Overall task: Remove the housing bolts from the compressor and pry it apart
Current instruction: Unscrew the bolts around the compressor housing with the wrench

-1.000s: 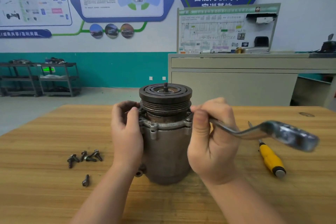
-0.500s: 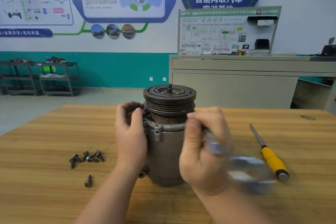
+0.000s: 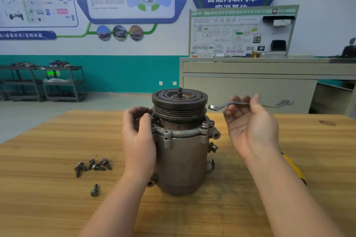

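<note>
A grey metal compressor (image 3: 183,159) stands upright on the wooden table (image 3: 48,208), its dark grooved pulley (image 3: 179,102) on top. My left hand (image 3: 137,140) grips its left side just below the pulley. A bolt (image 3: 204,125) still sits in the housing flange on the right. My right hand (image 3: 250,127) is raised to the right of the pulley, palm toward me, pinching a thin offset ring wrench (image 3: 250,103) that lies level in the air. Several loose bolts (image 3: 92,166) lie on the table to the left, and one more bolt (image 3: 94,190) nearer me.
A yellow-handled screwdriver (image 3: 294,169) lies on the table to the right, mostly hidden behind my right forearm. A beige workbench (image 3: 250,86) stands behind the table, and dark shelving racks (image 3: 44,82) line the far left wall.
My right hand has lifted the wrench off the flange, turned it over and raised it to pulley height, away from the compressor. My left hand has kept its grip.
</note>
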A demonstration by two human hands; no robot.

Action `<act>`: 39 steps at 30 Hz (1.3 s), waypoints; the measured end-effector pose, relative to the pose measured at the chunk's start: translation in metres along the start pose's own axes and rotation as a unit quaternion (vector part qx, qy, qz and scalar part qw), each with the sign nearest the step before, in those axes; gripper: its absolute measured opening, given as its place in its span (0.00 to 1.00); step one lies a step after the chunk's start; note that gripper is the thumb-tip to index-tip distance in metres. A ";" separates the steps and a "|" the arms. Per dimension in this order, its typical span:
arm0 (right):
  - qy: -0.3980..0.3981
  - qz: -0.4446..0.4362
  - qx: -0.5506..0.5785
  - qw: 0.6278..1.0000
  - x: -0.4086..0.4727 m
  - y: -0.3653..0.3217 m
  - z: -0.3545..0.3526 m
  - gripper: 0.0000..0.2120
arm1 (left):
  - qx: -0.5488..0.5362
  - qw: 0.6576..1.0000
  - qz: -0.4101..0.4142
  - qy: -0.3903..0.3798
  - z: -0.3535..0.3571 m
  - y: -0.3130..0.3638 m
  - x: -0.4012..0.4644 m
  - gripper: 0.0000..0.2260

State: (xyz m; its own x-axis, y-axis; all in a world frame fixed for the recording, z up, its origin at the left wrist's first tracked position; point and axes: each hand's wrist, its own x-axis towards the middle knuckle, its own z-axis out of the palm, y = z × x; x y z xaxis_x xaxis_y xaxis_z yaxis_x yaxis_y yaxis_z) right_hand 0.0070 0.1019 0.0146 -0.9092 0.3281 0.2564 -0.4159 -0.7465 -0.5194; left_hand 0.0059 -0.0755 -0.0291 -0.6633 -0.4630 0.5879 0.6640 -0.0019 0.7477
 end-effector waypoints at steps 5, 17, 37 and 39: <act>0.024 -0.239 -0.185 0.953 -0.014 0.001 0.007 0.11 | 0.003 1.000 -0.005 0.004 0.001 0.002 0.000 0.06; -0.237 -0.567 -0.406 0.677 -0.053 0.023 0.010 0.08 | 0.012 1.000 0.007 0.014 0.003 0.003 0.001 0.11; -0.001 -0.226 -0.124 0.966 -0.033 0.010 0.011 0.18 | -0.003 1.000 -0.003 0.001 0.001 0.002 0.000 0.07; 0.014 -0.078 -0.108 0.991 -0.015 0.003 0.009 0.18 | -0.001 1.000 -0.004 0.000 0.001 0.002 -0.001 0.07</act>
State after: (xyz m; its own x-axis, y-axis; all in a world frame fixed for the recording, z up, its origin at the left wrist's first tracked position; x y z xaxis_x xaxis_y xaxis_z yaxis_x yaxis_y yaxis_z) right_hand 0.0195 0.0895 0.0163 -0.8324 0.4480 0.3262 -0.5435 -0.5454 -0.6380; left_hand 0.0071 -0.0742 -0.0277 -0.6683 -0.4628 0.5825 0.6601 -0.0078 0.7512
